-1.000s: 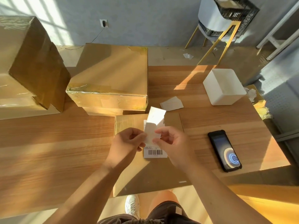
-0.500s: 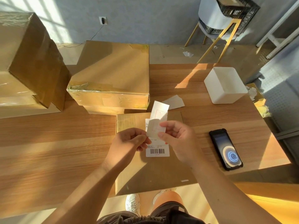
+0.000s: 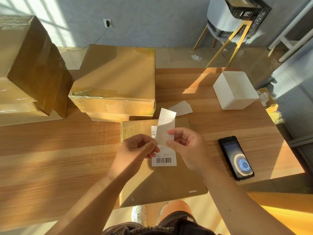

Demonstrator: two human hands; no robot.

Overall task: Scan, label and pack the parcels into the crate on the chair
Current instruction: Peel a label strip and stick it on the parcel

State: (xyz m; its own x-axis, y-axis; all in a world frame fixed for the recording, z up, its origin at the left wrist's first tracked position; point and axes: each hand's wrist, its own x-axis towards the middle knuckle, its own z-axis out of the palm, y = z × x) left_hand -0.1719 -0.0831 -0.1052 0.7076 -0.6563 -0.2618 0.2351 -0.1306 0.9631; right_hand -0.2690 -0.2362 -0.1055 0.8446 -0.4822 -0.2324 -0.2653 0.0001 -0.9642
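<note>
Upper right of the frame: black lattice crate [image 3: 250, 14] sitting on a white chair [image 3: 223, 19] with yellow legs, well apart from the desk [image 3: 59, 150]. Top of a brown carton [image 3: 239, 1] showing inside the crate, cut off by the frame edge.

Right of centre, on the desk: white open-topped bin [image 3: 235, 92], upright. Contents not made out.

Lower centre: flat parcel [image 3: 160, 182] lying on the desk, near edge overhanging toward the viewer. Stuck on its top face, a white shipping label [image 3: 164, 161] with a black barcode along the bottom; small print above it too fine to read.

Just above that label: narrow paper slip [image 3: 166, 123] held up over the parcel, faint red lines on it, no legible writing. Left hand [image 3: 135, 150] coming in from the lower left, thumb and forefinger pinching the slip's lower left edge, other fingers curled under. Right hand [image 3: 188, 148] from the lower right, thumb and fingertips clamped on the slip's lower right side.

Right of the parcel: black handheld device [image 3: 236, 157] flat on the desk, screen lit with a ring graphic. Loose white slips [image 3: 182, 108] just beyond the parcel.

Centre and left: taped cartons [image 3: 118, 78] stacked on the desk, larger cartons [image 3: 33, 56] at far left.
</note>
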